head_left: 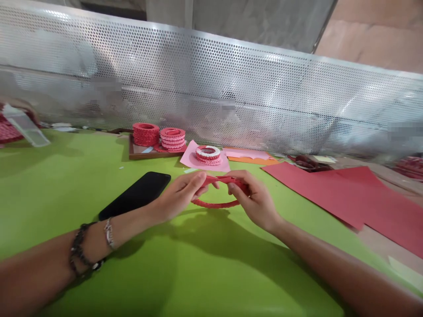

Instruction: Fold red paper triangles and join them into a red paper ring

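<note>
A red ring (pixel 216 205), apparently of folded paper, is held up over the green table by both hands. My left hand (pixel 183 192) pinches the ring's far left side between thumb and fingers. On the right, my right hand (pixel 254 196) grips the same ring, its thumb and index finger closed on the far edge. Between the two hands the red strips come together at a narrow point. The near arc of the ring hangs below the fingers. Some fingertips are hidden behind the ring.
A black phone (pixel 135 195) lies left on the green table (pixel 165 273). Behind are stacked red rings (pixel 146 134) and pink rings (pixel 172 138) on a brown tray (pixel 155 155), and a white-topped ring stack (pixel 208 155). Red paper sheets (pixel 330 193) lie right. A perforated metal panel (pixel 211 83) borders the back.
</note>
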The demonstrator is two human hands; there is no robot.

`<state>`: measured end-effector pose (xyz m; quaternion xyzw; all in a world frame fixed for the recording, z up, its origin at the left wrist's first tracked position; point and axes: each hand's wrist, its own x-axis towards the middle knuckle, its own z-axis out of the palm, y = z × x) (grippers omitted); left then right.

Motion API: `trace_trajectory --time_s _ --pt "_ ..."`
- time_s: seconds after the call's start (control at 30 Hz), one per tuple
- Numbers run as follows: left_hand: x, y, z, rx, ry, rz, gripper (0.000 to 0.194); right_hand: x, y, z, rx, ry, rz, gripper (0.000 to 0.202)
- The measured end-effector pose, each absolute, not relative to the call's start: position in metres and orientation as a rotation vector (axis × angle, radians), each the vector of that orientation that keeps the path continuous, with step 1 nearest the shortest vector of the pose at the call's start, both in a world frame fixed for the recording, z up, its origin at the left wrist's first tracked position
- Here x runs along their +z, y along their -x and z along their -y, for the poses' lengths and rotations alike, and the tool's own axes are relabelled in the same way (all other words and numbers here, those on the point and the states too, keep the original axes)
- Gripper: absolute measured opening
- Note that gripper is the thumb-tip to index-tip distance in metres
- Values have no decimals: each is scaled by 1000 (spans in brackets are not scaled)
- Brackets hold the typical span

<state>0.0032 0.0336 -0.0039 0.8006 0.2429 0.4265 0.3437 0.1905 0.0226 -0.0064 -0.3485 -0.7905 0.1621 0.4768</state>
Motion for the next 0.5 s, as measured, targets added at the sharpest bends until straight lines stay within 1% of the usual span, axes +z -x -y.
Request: trace_trajectory --time_s 0.2,0.5 --pt "-13 -5 -37 1348 -2086 -743 18 -6 -186 -18 401 802 1919 15" --pt "-5 0 -41 1398 -2462 -792 15 -7 -185 -17 427 810 1862 13"
